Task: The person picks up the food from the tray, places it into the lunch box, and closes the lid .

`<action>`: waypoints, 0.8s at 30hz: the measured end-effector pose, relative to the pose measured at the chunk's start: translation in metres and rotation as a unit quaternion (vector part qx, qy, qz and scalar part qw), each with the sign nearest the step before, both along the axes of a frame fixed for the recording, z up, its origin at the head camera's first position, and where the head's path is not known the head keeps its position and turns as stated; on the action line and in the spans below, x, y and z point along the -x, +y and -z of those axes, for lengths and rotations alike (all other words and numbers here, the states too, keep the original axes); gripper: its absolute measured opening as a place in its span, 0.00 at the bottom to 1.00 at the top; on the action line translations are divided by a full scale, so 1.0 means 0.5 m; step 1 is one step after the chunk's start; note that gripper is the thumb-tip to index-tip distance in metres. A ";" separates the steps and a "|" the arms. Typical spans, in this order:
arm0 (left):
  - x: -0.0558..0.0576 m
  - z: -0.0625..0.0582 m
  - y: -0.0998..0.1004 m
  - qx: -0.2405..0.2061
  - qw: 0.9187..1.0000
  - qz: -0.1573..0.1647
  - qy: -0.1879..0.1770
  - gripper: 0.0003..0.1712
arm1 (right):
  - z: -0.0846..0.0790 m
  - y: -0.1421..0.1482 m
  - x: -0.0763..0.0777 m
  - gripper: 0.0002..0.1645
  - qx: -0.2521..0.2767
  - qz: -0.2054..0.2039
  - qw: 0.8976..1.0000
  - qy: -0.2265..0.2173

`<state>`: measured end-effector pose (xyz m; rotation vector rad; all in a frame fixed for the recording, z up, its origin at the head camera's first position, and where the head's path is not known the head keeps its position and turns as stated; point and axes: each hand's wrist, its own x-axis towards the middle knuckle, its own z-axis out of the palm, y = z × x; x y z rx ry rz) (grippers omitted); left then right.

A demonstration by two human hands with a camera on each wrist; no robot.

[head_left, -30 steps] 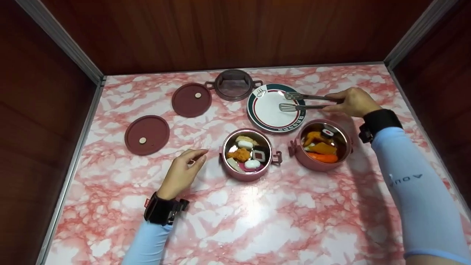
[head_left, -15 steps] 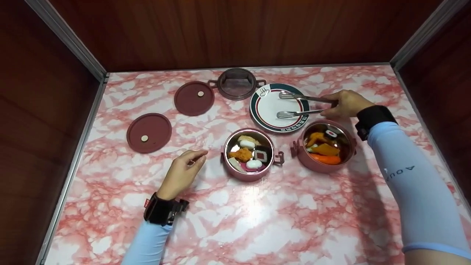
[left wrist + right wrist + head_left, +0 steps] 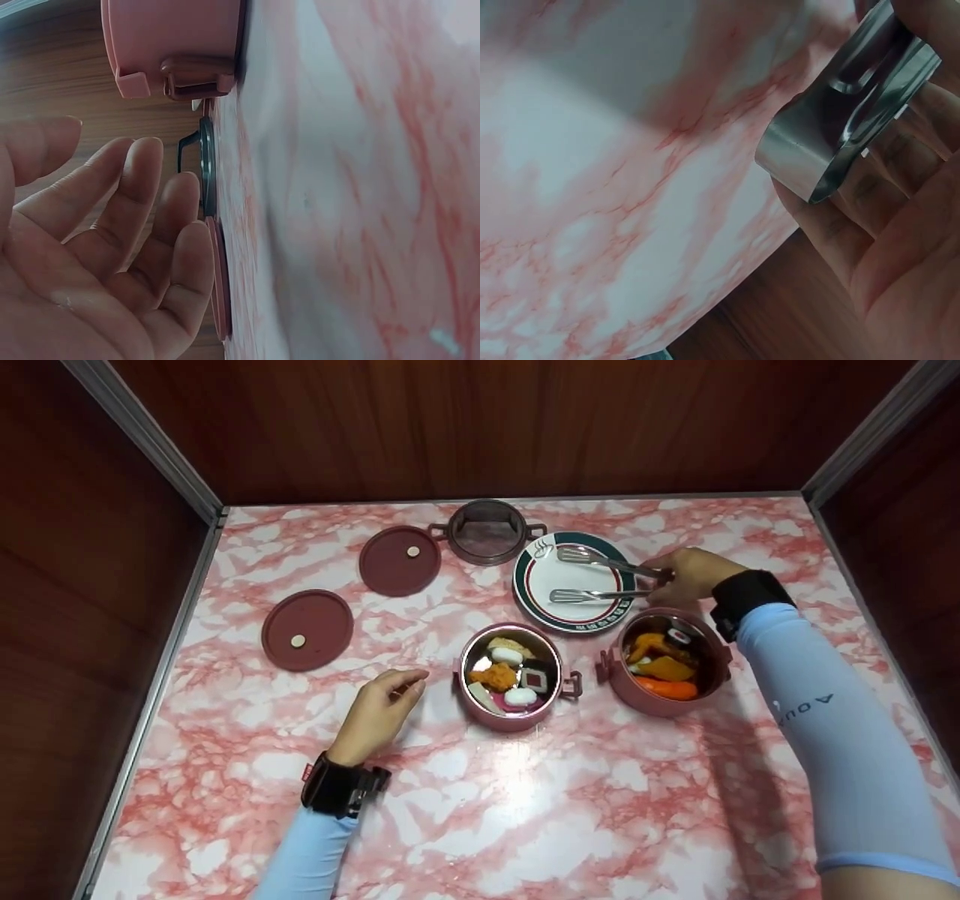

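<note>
The right hand (image 3: pixel 690 571) grips metal tongs (image 3: pixel 626 568), their slotted ends spread apart over the green-rimmed plate (image 3: pixel 547 574). The left hand (image 3: pixel 375 716), fingers relaxed and slightly curved, is beside a pink pot (image 3: pixel 510 723) of food pieces. Dark wood-grain walls (image 3: pixel 480 427) border the red-and-white marbled tabletop (image 3: pixel 450 802).

a: where's the head view?
b: up high, facing forward and down across the worktop (image 3: pixel 450 825) to the back wall (image 3: pixel 495 427).
a: left wrist?
b: close beside the left fingers (image 3: pixel 191 262), low and tipped sideways; it shares a pink pot (image 3: pixel 176 34) with the head view.
a: right wrist?
b: very near the right fingers (image 3: pixel 829 232), facing the worktop; tongs (image 3: pixel 799 154) show in both it and the head view.
</note>
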<state>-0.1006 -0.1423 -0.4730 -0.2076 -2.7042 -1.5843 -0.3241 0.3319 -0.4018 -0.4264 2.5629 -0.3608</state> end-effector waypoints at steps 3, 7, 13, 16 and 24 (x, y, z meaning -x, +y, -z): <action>0.000 0.001 -0.001 0.002 1.000 -0.001 -0.001 0.16 | -0.001 -0.004 0.001 0.37 -0.002 0.013 1.000 -0.015; 0.001 0.000 -0.003 0.004 1.000 -0.006 -0.007 0.16 | -0.013 -0.003 -0.001 0.43 -0.005 -0.001 1.000 -0.010; 0.008 -0.008 -0.010 0.000 1.000 -0.015 -0.007 0.15 | -0.070 -0.001 -0.035 0.36 0.020 -0.018 0.995 0.093; 0.016 -0.012 -0.018 0.002 1.000 -0.027 -0.002 0.15 | -0.100 -0.008 -0.070 0.26 0.068 -0.009 0.982 0.173; 0.040 -0.023 -0.051 -0.009 0.998 -0.062 0.009 0.14 | -0.152 -0.052 -0.186 0.15 0.164 0.029 0.924 0.344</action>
